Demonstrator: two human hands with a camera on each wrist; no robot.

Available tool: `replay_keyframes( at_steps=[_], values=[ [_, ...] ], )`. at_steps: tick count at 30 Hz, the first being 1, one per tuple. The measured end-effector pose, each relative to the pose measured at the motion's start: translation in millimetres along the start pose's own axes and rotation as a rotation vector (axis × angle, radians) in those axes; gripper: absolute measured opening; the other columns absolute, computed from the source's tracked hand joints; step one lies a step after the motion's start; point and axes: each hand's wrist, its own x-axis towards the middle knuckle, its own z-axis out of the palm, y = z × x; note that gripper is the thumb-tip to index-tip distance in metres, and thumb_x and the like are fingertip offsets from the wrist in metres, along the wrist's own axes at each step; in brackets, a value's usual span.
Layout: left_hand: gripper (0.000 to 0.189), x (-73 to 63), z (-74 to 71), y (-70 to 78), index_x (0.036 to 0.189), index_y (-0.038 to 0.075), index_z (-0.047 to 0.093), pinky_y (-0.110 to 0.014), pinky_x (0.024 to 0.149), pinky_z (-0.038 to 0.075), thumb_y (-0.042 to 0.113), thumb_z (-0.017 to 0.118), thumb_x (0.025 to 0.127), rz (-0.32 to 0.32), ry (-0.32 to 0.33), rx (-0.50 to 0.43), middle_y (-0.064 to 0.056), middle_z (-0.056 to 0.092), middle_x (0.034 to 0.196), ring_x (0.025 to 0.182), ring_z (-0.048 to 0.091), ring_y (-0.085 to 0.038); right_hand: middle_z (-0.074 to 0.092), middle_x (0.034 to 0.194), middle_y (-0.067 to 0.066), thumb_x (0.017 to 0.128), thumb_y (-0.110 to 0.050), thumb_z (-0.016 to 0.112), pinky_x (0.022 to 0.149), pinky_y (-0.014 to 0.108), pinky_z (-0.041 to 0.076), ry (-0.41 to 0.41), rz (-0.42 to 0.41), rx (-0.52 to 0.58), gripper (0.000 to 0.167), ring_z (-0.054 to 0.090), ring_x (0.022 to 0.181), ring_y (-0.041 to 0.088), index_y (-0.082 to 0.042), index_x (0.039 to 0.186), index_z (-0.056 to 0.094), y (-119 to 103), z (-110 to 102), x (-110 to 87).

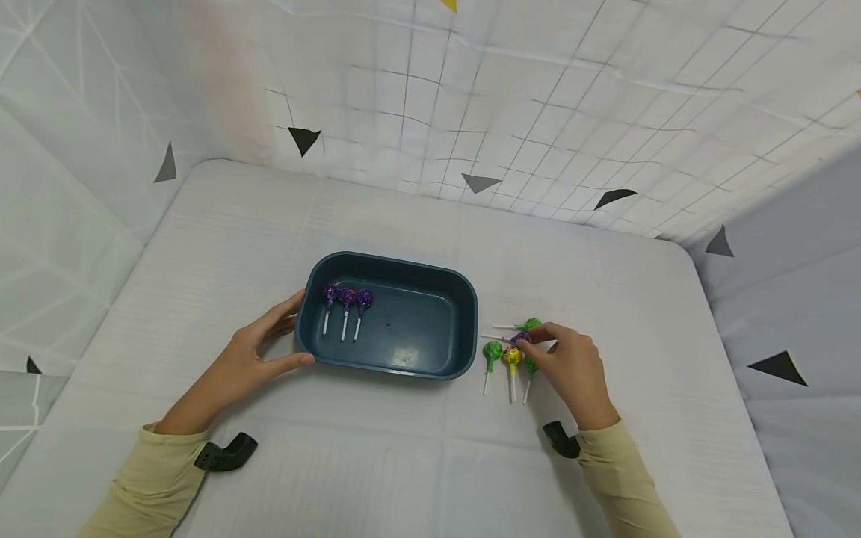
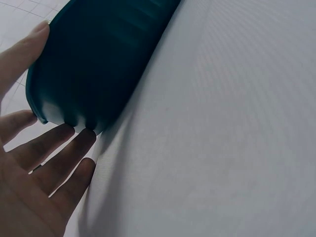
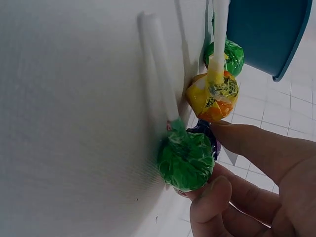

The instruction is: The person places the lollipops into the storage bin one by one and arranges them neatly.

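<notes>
A dark teal plastic basin (image 1: 417, 325) holds three purple-wrapped lollipops (image 1: 347, 297) side by side at its left end. My left hand (image 1: 258, 351) touches that end, thumb at the near corner and fingertips against the outer wall; in the left wrist view the fingers (image 2: 52, 148) are spread and fairly straight. Right of the basin, my right hand (image 1: 568, 366) pinches a purple lollipop (image 1: 521, 338) between thumb and fingers, its stick pointing left. Around it lie a yellow lollipop (image 1: 512, 356) and several green lollipops (image 1: 493, 350). One green lollipop (image 3: 186, 160) partly hides the purple one in the right wrist view.
The basin stands on a table with a white cloth (image 1: 377, 456). White curtains with grid lines (image 1: 430, 97) rise behind the table and at its sides. A black wrist-worn device (image 1: 227, 453) sits at each sleeve cuff.
</notes>
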Motion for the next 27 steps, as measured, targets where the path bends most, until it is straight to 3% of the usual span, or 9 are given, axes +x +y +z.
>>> replay_keyframes(
  at_steps=[3,6,27],
  values=[
    [0.097,0.3,0.2,-0.7,0.165,0.032,0.027,-0.002,0.11,0.038,0.017,0.084,0.088,0.007,0.003,-0.007,-0.015,0.046,0.159,0.135,0.046,0.01,0.079,0.103,0.014,0.092,-0.033,0.079,0.05,0.026,0.047,0.005,-0.007,-0.002,0.029,0.063,0.068,0.019,-0.008,0.108,0.078,0.3,1.1,-0.2],
    [0.097,0.5,0.3,-1.3,0.165,0.031,0.027,-0.002,0.11,0.038,0.016,0.084,0.088,0.013,0.005,-0.013,-0.015,0.046,0.159,0.134,0.042,0.016,0.079,0.103,0.014,0.092,-0.033,0.079,0.05,0.026,0.047,0.006,-0.008,0.0,0.029,0.063,0.068,0.019,-0.008,0.108,0.078,0.3,1.6,-0.3],
    [0.097,1.0,0.6,-2.3,0.164,0.033,0.027,-0.001,0.109,0.039,0.016,0.084,0.088,0.014,0.009,-0.018,-0.014,0.046,0.16,0.134,0.04,0.018,0.079,0.107,0.012,0.092,-0.027,0.08,0.049,0.025,0.047,-0.021,-0.04,0.04,0.028,0.062,0.067,0.016,-0.008,0.113,0.078,-2.2,-10.0,4.7]
  ],
)
